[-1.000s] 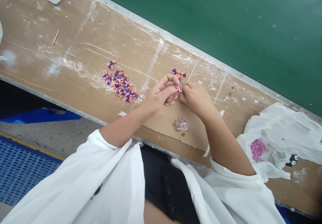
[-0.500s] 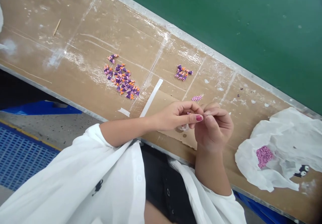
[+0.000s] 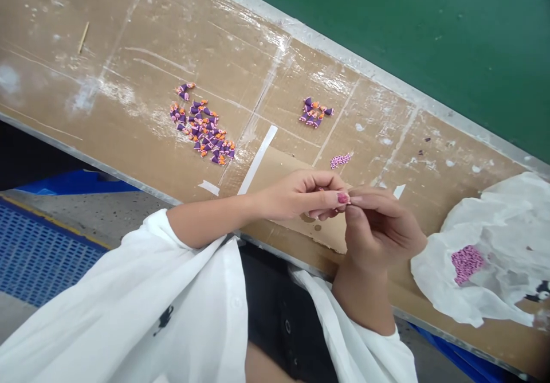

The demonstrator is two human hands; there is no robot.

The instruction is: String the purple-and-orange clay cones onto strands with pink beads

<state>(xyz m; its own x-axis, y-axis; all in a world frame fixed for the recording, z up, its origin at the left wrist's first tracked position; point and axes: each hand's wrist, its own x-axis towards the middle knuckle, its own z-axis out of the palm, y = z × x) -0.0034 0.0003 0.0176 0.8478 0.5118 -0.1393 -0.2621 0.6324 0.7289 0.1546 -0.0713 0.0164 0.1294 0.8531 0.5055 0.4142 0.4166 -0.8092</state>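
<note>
My left hand (image 3: 315, 195) is closed in a pinch, its thumb and forefinger meeting the fingertips of my right hand (image 3: 380, 222) above a piece of cardboard (image 3: 275, 168). My right hand pinches at the same spot; whatever lies between the fingertips is too small and covered to name. Just beyond the hands is a small pile of pink and purple beads (image 3: 340, 160). Farther back sits a little group of purple, pink and orange figures (image 3: 315, 112). A larger heap of the same figures (image 3: 206, 133) lies to the left.
A white plastic bag (image 3: 433, 268) with many pink beads (image 3: 467, 264) in it lies open at the right. A thin wooden stick (image 3: 83, 37) rests far left. White tape strips (image 3: 258, 159) mark the brown tabletop. Past the table's far edge is a green surface (image 3: 408, 33).
My right hand has turned, its wrist swinging out to the right, while the fingertips stay together. The view has shifted slightly. The clear round thing under my left hand is now mostly covered.
</note>
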